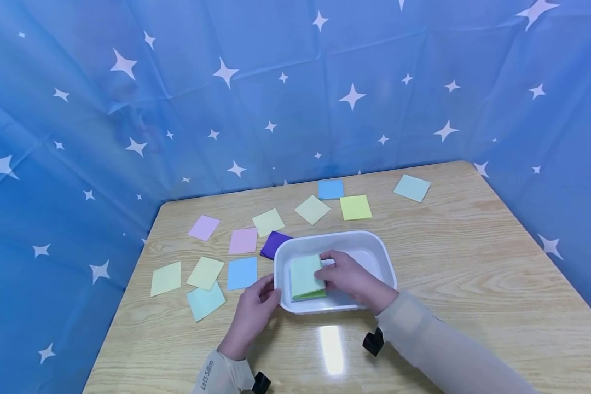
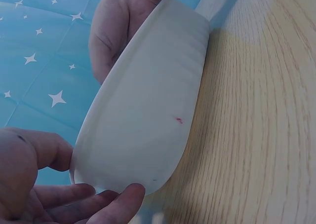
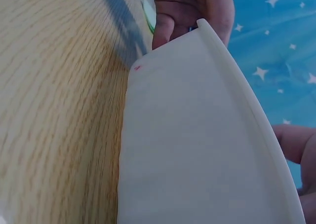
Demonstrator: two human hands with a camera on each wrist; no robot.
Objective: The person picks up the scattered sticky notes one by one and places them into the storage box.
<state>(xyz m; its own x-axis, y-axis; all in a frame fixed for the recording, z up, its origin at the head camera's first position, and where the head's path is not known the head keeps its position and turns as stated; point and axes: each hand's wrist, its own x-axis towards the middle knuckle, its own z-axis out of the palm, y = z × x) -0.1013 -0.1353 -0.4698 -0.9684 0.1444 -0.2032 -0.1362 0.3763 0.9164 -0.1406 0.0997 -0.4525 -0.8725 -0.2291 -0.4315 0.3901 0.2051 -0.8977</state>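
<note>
A white plastic tray (image 1: pixel 369 241) sits on the wooden table. My left hand (image 1: pixel 254 307) grips its left end; in the left wrist view, the fingers (image 2: pixel 121 204) curl about the tray's corner. Inside the tray at the left lies a small stack of sticky notes (image 1: pixel 305 275), pale mint on top with brighter green showing under its near edge. My right hand (image 1: pixel 347 278) reaches over the tray and pinches the stack's right edge between thumb and fingers. The tray wall (image 3: pixel 197 135) hides those fingertips in the right wrist view.
Loose sticky notes lie left of and behind the tray, among them a blue note (image 1: pixel 242 273), a pink note (image 1: pixel 243 241) and a yellow note (image 1: pixel 355 207). Dark purple notes (image 1: pixel 274 244) touch or nearly touch the tray's back left corner. A starry blue curtain (image 1: pixel 295 109) borders the table.
</note>
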